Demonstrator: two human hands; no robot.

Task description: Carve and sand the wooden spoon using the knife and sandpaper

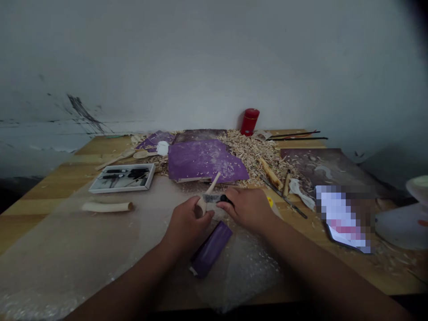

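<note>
A pale wooden spoon (215,183) is gripped near its bowl by my left hand (183,223), its thin handle pointing away from me. My right hand (249,208) is closed around the dark handle of a knife (210,199). The knife's short grey blade lies across the spoon where bowl and handle meet; whether it cuts into the wood I cannot tell. Just below my hands, a purple-wrapped block (212,250) rests on bubble wrap (150,254). Behind the spoon's handle lies a purple sheet (200,158) dusted with shavings.
Wood shavings (247,151) are heaped along the back, near a red canister (250,121). At left are a white tool box (122,191), a peeled stick (107,207) and wooden spoons (145,154). A phone (344,223) and a narrow metal tool (294,207) lie right.
</note>
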